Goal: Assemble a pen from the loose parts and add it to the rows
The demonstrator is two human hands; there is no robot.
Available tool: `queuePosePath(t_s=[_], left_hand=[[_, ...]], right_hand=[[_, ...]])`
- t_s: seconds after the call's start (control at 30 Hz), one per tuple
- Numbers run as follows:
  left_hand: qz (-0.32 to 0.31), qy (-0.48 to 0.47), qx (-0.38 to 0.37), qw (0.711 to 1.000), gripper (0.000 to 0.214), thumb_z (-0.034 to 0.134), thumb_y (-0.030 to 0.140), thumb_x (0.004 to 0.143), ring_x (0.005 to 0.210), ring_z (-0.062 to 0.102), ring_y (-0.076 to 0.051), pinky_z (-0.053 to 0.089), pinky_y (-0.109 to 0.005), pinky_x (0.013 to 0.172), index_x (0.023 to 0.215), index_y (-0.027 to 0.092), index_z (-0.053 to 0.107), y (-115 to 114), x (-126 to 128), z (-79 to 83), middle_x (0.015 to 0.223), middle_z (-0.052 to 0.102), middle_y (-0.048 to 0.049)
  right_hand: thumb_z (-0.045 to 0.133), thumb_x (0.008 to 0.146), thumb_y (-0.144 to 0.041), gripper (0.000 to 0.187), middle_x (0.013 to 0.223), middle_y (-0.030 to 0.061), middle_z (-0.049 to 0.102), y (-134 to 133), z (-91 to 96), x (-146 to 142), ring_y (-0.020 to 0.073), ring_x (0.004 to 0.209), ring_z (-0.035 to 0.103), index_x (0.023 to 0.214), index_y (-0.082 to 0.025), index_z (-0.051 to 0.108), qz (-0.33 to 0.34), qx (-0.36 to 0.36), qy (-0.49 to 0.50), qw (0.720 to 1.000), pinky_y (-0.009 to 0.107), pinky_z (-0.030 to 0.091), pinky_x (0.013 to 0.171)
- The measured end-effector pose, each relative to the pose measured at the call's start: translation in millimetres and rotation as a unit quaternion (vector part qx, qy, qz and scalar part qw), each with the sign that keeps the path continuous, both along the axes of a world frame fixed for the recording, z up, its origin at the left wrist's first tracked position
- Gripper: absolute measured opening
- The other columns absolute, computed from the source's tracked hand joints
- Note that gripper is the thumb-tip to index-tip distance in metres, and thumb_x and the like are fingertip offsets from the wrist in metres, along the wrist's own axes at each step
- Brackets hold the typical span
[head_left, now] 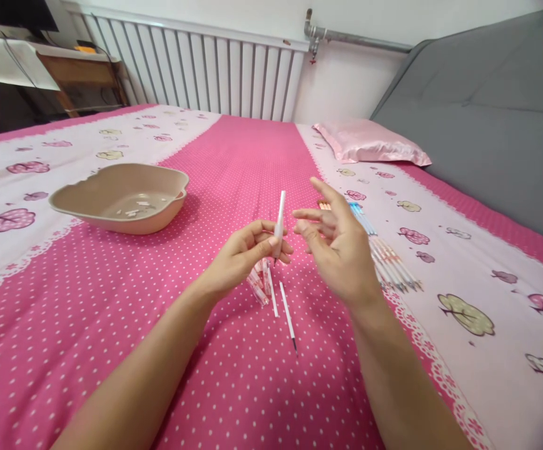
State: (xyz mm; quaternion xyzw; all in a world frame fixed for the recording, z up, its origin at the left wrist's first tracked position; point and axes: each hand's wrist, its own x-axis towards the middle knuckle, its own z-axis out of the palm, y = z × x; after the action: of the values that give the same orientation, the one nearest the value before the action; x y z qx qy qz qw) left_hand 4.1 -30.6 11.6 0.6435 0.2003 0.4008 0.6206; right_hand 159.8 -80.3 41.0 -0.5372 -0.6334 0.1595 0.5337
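Between the thumb and fingers of my left hand point(248, 250) is a slim white pen point(279, 225), held nearly upright with its dark tip pointing down. Just to its right, my right hand point(337, 244) is raised with the fingers apart, holding nothing and not touching the pen. Below the hands, a white pen refill point(288, 315) with a dark tip lies on the bedspread. Beside it is another thin white stick point(273, 294). A small pile of clear and red-patterned pen parts point(258, 284) sits under my left hand, partly hidden by it.
A beige basin point(159, 215) with small white scraps inside stands on the left. Several pens point(391, 262) lie in a row behind my right wrist, near some blue-ended ones point(360, 215). Farther back are a pink pillow point(370, 140), a grey headboard point(482, 106) and a white radiator point(206, 69).
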Motion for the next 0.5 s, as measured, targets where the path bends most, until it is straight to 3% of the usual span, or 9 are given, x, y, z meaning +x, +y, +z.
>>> queuePosePath(t_s=[0.1, 0.23, 0.37, 0.5], left_hand=[[0.055, 0.001, 0.005, 0.998, 0.018, 0.055, 0.026, 0.084, 0.079, 0.063, -0.016, 0.049, -0.031, 0.076, 0.097, 0.013, 0.055, 5, -8, 4.0, 0.089, 0.066, -0.0072], [0.137, 0.007, 0.006, 0.991, 0.019, 0.058, 0.025, 0.082, 0.078, 0.063, -0.015, 0.048, -0.031, 0.077, 0.095, 0.013, 0.056, 13, -17, 6.2, 0.085, 0.067, -0.0065], [0.168, 0.025, -0.002, 0.986, 0.02, 0.059, 0.026, 0.081, 0.074, 0.064, -0.015, 0.048, -0.03, 0.073, 0.095, 0.012, 0.055, 17, -22, 5.5, 0.08, 0.066, -0.0052], [0.169, 0.034, 0.002, 0.985, 0.018, 0.058, 0.025, 0.081, 0.073, 0.063, -0.014, 0.047, -0.029, 0.072, 0.094, 0.012, 0.054, 18, -22, 5.5, 0.08, 0.066, -0.0048]], right_hand=[[0.057, 0.08, -0.031, 0.032, 0.078, 0.0033, 0.066, -9, 5.6, 7, 0.0182, 0.07, 0.064, 0.11, -0.02, 0.055, -0.027, -0.132, -0.092, 0.987, 0.034, 0.05, 0.063], [0.066, 0.071, -0.032, 0.013, 0.065, 0.0027, 0.063, -16, -1.9, 5, 0.0182, 0.059, 0.06, 0.076, -0.02, 0.063, 0.027, -0.282, -0.32, 0.904, 0.029, 0.04, 0.049], [0.069, 0.063, -0.02, 0.01, 0.061, 0.0032, 0.061, -10, -18.1, -10, 0.0165, 0.052, 0.056, 0.066, -0.019, 0.06, 0.083, -0.349, -0.435, 0.826, 0.025, 0.028, 0.042], [0.063, 0.062, -0.011, 0.009, 0.063, 0.0058, 0.063, -5, -25.3, -19, 0.0173, 0.055, 0.057, 0.064, -0.019, 0.058, 0.13, -0.352, -0.46, 0.805, 0.025, 0.027, 0.042]])
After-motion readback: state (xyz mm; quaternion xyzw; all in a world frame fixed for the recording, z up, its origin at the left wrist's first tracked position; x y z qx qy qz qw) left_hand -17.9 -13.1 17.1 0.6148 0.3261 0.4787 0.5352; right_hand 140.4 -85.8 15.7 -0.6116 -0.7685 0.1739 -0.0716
